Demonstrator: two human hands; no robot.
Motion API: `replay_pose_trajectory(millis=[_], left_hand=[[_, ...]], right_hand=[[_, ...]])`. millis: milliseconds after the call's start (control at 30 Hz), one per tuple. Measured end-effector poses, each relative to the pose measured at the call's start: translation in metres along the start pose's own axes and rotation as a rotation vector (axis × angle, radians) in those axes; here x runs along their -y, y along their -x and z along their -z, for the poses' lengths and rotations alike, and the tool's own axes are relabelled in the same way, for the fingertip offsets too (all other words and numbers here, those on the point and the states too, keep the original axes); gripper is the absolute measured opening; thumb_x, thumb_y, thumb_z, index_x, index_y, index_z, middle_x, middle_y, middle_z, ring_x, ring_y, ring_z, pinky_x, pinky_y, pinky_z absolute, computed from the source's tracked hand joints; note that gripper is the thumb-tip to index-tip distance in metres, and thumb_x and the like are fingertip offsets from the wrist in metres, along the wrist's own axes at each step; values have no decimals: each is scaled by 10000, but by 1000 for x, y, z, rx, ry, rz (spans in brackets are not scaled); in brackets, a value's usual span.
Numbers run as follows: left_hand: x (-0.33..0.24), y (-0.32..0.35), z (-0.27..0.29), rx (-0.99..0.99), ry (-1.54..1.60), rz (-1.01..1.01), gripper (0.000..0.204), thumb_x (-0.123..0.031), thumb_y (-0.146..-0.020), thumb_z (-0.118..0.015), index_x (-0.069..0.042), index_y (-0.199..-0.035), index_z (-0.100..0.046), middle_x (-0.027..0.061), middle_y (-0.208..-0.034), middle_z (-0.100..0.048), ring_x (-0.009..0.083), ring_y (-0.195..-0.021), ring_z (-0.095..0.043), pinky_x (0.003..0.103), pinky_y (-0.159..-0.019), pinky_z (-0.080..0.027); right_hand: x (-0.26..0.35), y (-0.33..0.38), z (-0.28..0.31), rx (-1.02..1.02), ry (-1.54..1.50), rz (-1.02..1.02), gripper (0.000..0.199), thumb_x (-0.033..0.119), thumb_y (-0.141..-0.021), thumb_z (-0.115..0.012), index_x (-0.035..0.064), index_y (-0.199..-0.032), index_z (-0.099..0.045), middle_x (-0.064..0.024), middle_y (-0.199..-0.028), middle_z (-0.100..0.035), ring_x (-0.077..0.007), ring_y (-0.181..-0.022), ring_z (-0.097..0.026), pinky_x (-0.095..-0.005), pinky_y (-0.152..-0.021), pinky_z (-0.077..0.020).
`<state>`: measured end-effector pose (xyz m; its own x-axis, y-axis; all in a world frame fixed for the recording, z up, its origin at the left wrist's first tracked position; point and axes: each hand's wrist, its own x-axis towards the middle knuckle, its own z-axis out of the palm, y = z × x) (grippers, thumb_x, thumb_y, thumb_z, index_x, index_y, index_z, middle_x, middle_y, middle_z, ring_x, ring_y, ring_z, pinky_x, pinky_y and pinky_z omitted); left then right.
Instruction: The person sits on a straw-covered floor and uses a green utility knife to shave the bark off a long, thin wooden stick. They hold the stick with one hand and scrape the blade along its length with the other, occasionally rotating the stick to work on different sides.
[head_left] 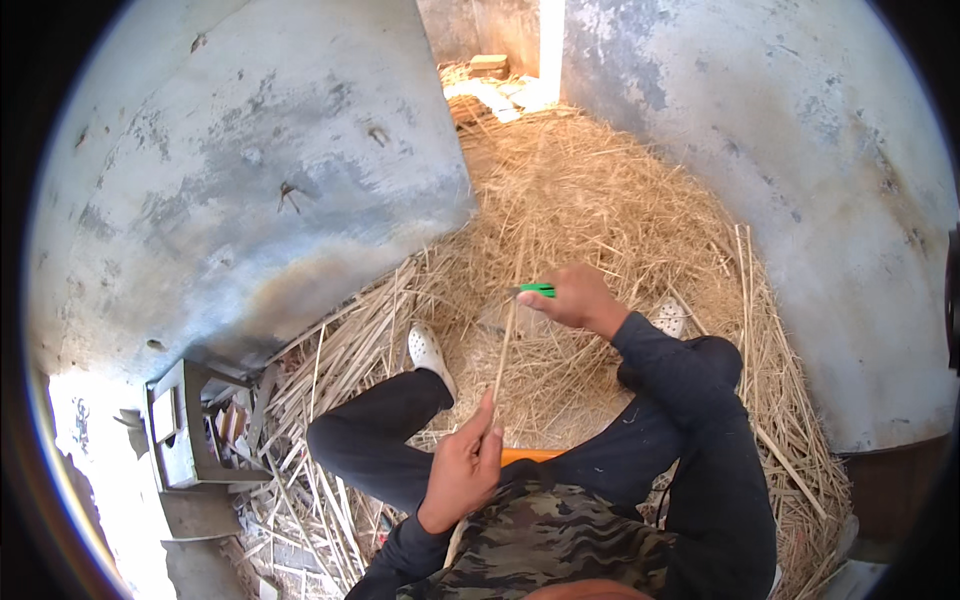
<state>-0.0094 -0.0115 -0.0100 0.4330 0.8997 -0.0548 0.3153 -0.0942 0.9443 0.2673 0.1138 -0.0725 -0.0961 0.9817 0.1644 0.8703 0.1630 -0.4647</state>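
Observation:
In my right hand (582, 298) is a green-handled knife (538, 290), my fingers closed around its handle. Its short dark blade meets a long thin bamboo strip (505, 350) near the middle of the view. My left hand (464, 466) pinches that strip lower down, close to my lap. From there the strip runs up and away over the floor, where its far end blends into the straw-coloured shavings (590, 200).
Bundles of split strips (310, 390) lie to the left, and more long strips (790, 440) line the right wall (800, 200). A small open wooden cabinet (190, 430) stands at the left. My white clogs (428, 355) rest among the shavings. A bright opening lies at the far end.

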Motion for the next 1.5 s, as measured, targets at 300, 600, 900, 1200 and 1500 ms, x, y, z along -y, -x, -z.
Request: replay_pose_trajectory(millis=[300,600,900,1200,1500], left_hand=[[-9,3,6,-56,-62,55,436,-71,-916,-537,55,-1329,-477,115,-625,-489,60,-591,-442,252,-549,-424],[-22,-13,21,-51,-156,-35,451,-10,-883,-536,33,-1330,-489,130,-564,-421,106,-465,-420,258,-488,-387],[-9,-4,20,-58,-52,-37,446,-37,-888,-538,46,-1323,-485,99,-566,-363,71,-491,-362,255,-469,-356],[-8,1,22,-20,-106,-74,449,-28,-892,-528,31,-1335,-481,74,-538,-355,63,-501,-348,254,-469,-339],[-8,2,25,-15,-52,-44,452,-25,-899,-528,47,-1341,-467,64,-579,-356,44,-541,-354,239,-481,-338]], right_hand=[[7,-13,-1,98,-38,-88,750,770,-825,-424,83,-545,-532,-75,-420,-393,-233,-389,-418,-422,-424,-363],[15,-28,17,-106,9,73,634,713,-829,-494,130,-683,-696,-76,-482,-531,-249,-432,-521,-401,-449,-420],[30,-21,19,-32,10,165,768,749,-863,-371,67,-605,-614,-48,-423,-426,-190,-385,-412,-369,-404,-346],[20,-12,9,-100,-71,134,814,786,-849,-338,55,-542,-524,-56,-403,-358,-190,-374,-379,-365,-401,-309],[18,-27,7,-149,-50,97,797,745,-882,-333,52,-635,-642,-90,-461,-480,-242,-442,-499,-377,-458,-388]])
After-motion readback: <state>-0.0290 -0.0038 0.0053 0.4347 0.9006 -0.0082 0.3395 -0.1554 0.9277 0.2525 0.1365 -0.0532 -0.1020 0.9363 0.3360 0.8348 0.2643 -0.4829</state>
